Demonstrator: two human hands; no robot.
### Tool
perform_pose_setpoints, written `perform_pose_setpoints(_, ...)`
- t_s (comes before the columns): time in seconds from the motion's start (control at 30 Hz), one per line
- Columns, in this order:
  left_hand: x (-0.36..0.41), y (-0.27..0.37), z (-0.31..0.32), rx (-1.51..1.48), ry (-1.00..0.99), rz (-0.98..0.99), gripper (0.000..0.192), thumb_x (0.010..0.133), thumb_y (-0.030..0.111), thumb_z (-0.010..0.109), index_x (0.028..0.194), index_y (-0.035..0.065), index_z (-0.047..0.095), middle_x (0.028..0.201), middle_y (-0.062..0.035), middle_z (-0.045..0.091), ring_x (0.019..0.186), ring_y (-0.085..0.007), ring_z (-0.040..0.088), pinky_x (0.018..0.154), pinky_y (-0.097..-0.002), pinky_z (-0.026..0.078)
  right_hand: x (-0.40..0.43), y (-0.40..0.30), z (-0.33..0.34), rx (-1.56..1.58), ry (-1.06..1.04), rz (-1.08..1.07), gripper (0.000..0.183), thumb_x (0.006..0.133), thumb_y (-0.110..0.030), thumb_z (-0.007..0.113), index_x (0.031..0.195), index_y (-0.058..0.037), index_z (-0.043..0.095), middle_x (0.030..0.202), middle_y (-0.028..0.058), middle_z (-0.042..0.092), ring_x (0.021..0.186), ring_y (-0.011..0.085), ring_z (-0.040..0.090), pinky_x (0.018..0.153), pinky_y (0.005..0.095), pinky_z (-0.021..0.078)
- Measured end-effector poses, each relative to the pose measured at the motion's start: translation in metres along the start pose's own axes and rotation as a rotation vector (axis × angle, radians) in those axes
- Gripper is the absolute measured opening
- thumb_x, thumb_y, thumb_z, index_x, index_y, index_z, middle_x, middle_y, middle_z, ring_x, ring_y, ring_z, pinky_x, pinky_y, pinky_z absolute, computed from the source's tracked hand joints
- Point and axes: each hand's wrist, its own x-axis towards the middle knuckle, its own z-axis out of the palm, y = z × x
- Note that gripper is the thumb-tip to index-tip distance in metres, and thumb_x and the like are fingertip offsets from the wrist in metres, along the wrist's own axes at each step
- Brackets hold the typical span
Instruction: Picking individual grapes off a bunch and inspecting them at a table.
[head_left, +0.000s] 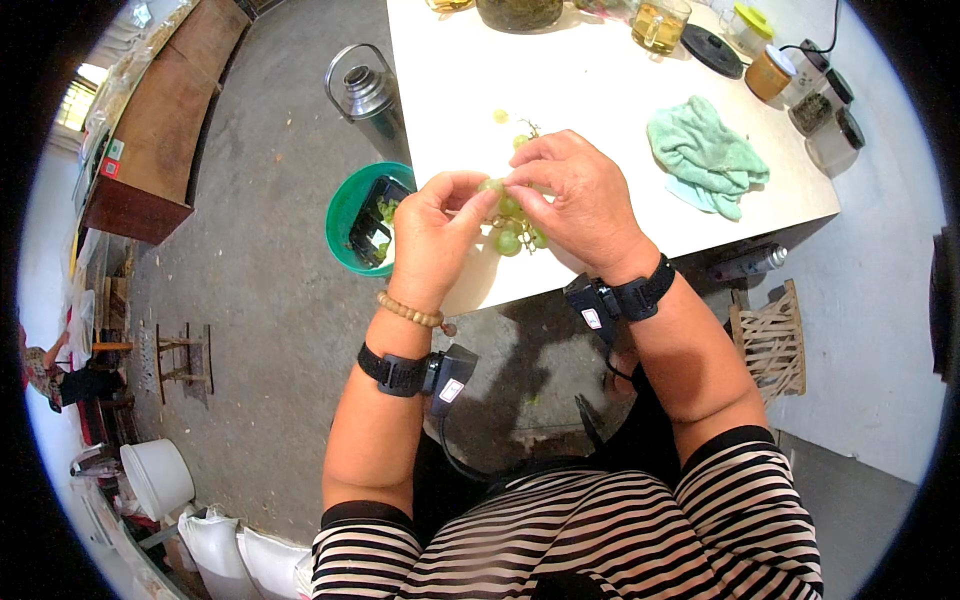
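My left hand (442, 232) pinches a green grape (491, 186) between thumb and forefinger, above the near left corner of the white table (585, 82). Beside it, the thumb and forefinger of my right hand (581, 199) meet at the same grape. Under and between the hands lies a bunch of green grapes (508, 241) with thin branching stems; part of it is hidden by my fingers. Another stretch of stem with a grape (520, 141) shows beyond my right fingers, and a pale yellowish grape (500, 116) lies on the tabletop farther off.
A crumpled green towel (705, 154) lies at right on the table. Behind stand a glass mug of yellow liquid (656, 28), a black lid (711, 51) and several jars (770, 73). Left of the table are a green basin (341, 217) and a metal vacuum flask (371, 97).
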Motion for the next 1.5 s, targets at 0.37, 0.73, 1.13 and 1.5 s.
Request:
perform_pose_setpoints(0.37,0.001,0.001,-0.006,-0.173,-0.09,-0.127,0.021,0.097,0.015,0.073,0.112,0.001,0.071,0.097,-0.0025,0.072,0.083,-0.0081,0.066,0.068,-0.0216,0.052,0.001,-0.002,-0.002,0.085,0.003,0.044,0.002,0.077,-0.01,0.071,0.076,-0.0092,0.072,0.088,0.0021,0.07,0.087,0.0246,0.066,0.075,0.0364,0.0552)
perform_pose_setpoints(0.73,0.001,0.0,-0.011,-0.298,-0.161,-0.178,0.022,0.098,0.016,0.071,0.114,0.002,0.071,0.098,-0.0038,0.074,0.085,-0.011,0.068,0.071,-0.0245,0.054,0.0,0.002,-0.002,0.154,0.004,0.097,0.004,0.08,-0.01,0.07,0.079,-0.0069,0.072,0.087,0.0064,0.07,0.084,0.0276,0.067,0.075,0.0382,0.0549)
perform_pose_setpoints(1.13,0.003,0.006,-0.026,-0.688,-0.112,-0.203,0.034,0.101,0.023,0.06,0.124,-0.0018,0.062,0.103,-0.0062,0.069,0.09,-0.0159,0.068,0.069,-0.0258,0.054,-0.002,0.019,-0.001,0.479,0.036,0.521,0.016,0.092,-0.013,0.07,0.099,-0.0007,0.076,0.093,0.0109,0.075,0.086,0.0198,0.07,0.079,0.0311,0.0546)
perform_pose_setpoints(1.5,-0.004,-0.004,-0.008,0.364,-0.068,0.173,0.027,0.088,0.005,0.074,0.115,0.0033,0.071,0.087,0.0016,0.064,0.077,-0.0084,0.058,0.068,-0.0238,0.05,0.0,0.019,-0.008,0.611,-0.018,0.604,0.02,0.094,-0.015,0.07,0.103,0.001,0.076,0.093,0.008,0.075,0.085,0.0119,0.068,0.078,0.0264,0.0548)
